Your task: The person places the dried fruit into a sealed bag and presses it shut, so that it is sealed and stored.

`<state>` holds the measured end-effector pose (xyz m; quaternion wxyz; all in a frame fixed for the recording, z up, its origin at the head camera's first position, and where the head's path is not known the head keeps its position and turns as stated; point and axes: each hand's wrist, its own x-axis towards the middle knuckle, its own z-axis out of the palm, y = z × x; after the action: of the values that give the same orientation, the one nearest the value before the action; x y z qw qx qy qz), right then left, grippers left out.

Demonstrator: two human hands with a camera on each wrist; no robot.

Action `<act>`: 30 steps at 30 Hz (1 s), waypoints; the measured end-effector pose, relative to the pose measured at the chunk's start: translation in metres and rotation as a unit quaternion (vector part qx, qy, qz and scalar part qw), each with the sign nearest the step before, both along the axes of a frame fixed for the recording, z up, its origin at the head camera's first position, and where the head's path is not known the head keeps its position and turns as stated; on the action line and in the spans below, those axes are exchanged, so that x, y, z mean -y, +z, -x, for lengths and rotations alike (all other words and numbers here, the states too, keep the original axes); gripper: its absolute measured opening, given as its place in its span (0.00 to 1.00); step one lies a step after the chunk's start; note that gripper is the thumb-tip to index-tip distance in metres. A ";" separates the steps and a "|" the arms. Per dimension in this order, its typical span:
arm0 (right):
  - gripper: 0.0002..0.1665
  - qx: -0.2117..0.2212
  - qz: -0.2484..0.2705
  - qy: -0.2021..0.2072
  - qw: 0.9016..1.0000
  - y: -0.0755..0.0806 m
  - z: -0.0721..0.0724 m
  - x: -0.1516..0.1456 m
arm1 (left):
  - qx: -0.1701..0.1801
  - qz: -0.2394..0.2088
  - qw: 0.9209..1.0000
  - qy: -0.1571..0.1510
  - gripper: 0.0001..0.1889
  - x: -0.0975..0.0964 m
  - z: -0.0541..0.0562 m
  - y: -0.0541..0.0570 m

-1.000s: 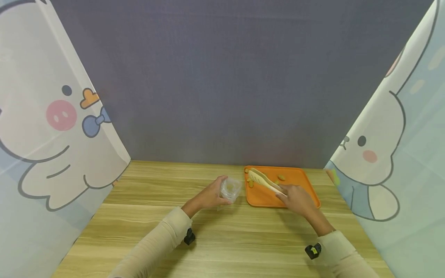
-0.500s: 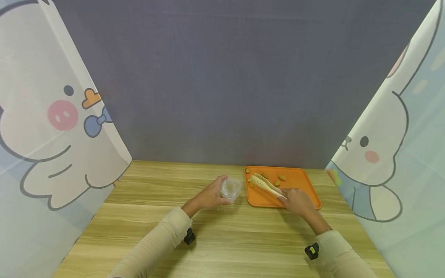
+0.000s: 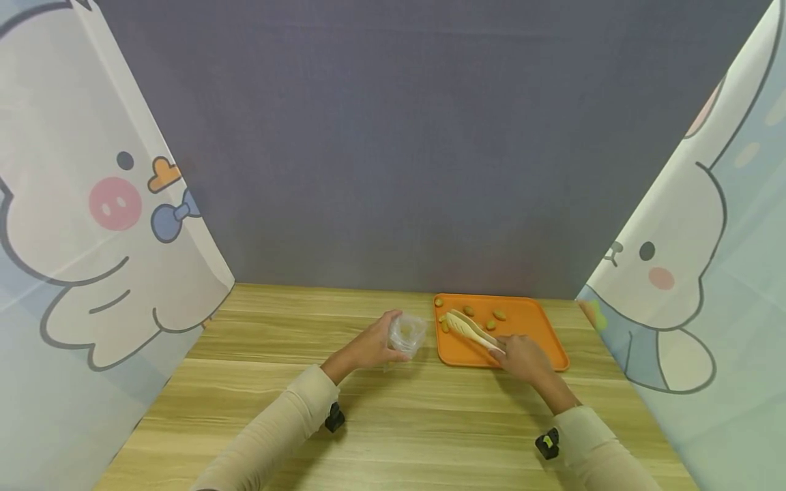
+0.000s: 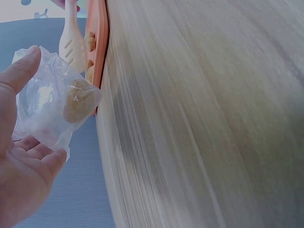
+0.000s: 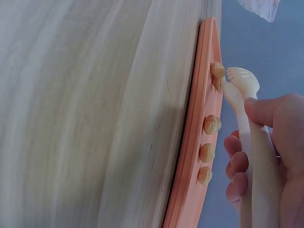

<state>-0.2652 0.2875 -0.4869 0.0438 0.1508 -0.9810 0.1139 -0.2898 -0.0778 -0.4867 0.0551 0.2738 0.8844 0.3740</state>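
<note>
Low in the middle of the head view, the left hand (image 3: 370, 349) holds a small clear plastic bag (image 3: 408, 333) just above the wooden table (image 3: 393, 416), thumb and fingers curled round it so its mouth faces the tray. In the left wrist view the bag (image 4: 54, 114) already has one round brown snack piece (image 4: 77, 100) inside it.

To the right of the bag sits an orange tray (image 3: 534, 331), lying flat on the table near the grey back wall. The right hand (image 3: 522, 356) grips a pair of cream plastic tongs (image 3: 471, 327) by the handle end, fingers wrapped round both arms. The tong tips reach toward the left edge of the tray. In the right wrist view the tongs (image 5: 242, 90) have their spoon-like tips closing on a snack piece (image 5: 218, 71) at the upper end of the tray (image 5: 192, 142); whether the piece is truly pinched or only touched I cannot tell.

Three more pieces (image 5: 207, 152) lie in a row lower along the tray in that view, untouched.

As a judgement: the work looks early to midway. One piece is bagged, one is being picked up, and several remain on the tray.
</note>
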 end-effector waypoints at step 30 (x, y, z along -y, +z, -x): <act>0.25 0.031 0.011 -0.024 0.999 -0.011 0.003 0.011 | -0.002 -0.006 1.000 0.001 0.55 0.001 0.003 -0.002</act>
<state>-0.2687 0.2767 -0.4976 0.0177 0.1226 -0.9840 0.1278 -0.2924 -0.0785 -0.4890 0.0509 0.2738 0.8825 0.3790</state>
